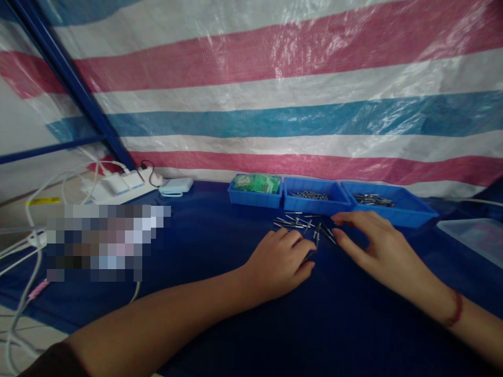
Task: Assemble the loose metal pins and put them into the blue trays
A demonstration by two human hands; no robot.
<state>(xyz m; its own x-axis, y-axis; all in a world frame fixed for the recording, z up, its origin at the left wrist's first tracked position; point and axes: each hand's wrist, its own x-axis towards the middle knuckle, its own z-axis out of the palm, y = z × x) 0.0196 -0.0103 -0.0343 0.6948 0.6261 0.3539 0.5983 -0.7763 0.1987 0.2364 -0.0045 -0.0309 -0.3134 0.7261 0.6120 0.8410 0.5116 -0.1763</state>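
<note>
On the dark blue tabletop lies a loose scatter of thin metal rivets (293,222), silvery with dark ends. My left hand (277,262) is curled at the near side of them, thumb and forefinger closed on a few dark rivets (310,255) that show between the fingertips. To the right, my right hand (377,241) is spread, thumb and forefinger apart beside the scattered pieces. Nothing shows in its grasp. Behind are three blue bins: the left bin (255,199) holds green-tinted plastic packets, while the middle bin (318,202) and right bin (408,212) contain more small metal pieces.
A white power strip (126,186) with cables stands at the back left, beside a light blue case (176,186). A blurred-out patch covers the left of the table. A clear plastic container (471,238) sits at the right. Striped sheeting (275,120) hangs behind.
</note>
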